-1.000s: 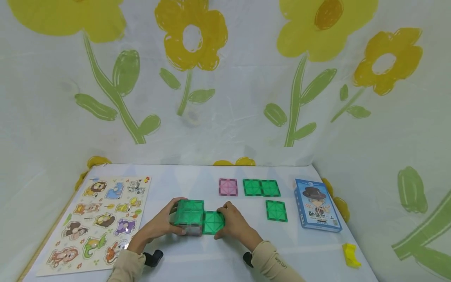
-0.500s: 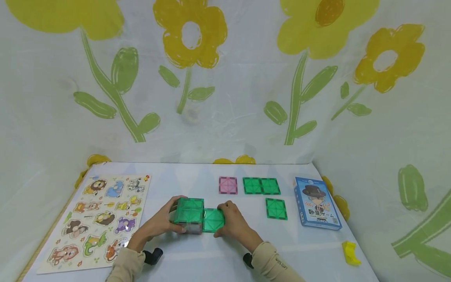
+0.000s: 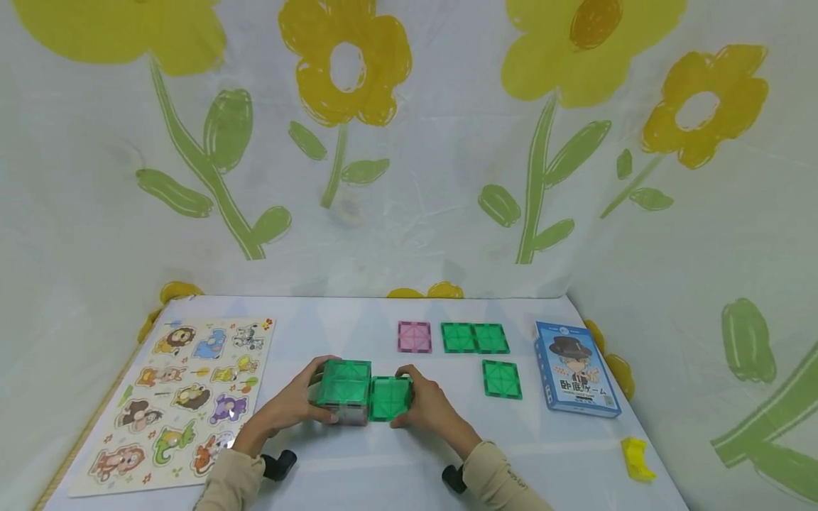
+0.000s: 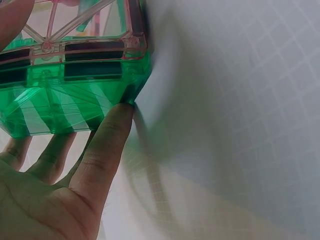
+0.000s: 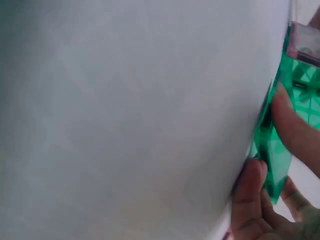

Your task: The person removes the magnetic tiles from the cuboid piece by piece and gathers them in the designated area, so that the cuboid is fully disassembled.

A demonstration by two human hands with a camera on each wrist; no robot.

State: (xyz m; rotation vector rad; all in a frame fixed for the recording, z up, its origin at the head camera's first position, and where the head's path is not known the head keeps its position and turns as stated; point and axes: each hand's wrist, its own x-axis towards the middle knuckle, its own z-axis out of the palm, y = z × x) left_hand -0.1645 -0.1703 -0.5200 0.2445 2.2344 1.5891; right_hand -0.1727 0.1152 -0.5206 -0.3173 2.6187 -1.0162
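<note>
In the head view my left hand (image 3: pixel 292 403) grips a box built of magnetic tiles (image 3: pixel 345 382) from its left side. Its top is green, and the near side looks clear pinkish. Up close, the left wrist view shows green and pink-framed clear panels (image 4: pixel 55 107) with the fingers (image 4: pixel 100 155) against the green part. My right hand (image 3: pixel 434 404) holds a single green magnetic tile (image 3: pixel 390 399) by its edges, just right of the box. In the right wrist view that tile (image 5: pixel 275 165) sits between thumb and fingers, near the box's pink edge.
Farther back on the white table lie a pink tile (image 3: pixel 414 337) and two adjoining green tiles (image 3: pixel 474 338), with another green tile (image 3: pixel 501 380) nearer. A blue game box (image 3: pixel 575 370) and a yellow piece (image 3: pixel 636 459) are at the right. An animal puzzle board (image 3: pixel 175 404) covers the left.
My right hand and the green tile have shifted slightly to the right and away from me. The left hand and the tile box have stayed about where they were.
</note>
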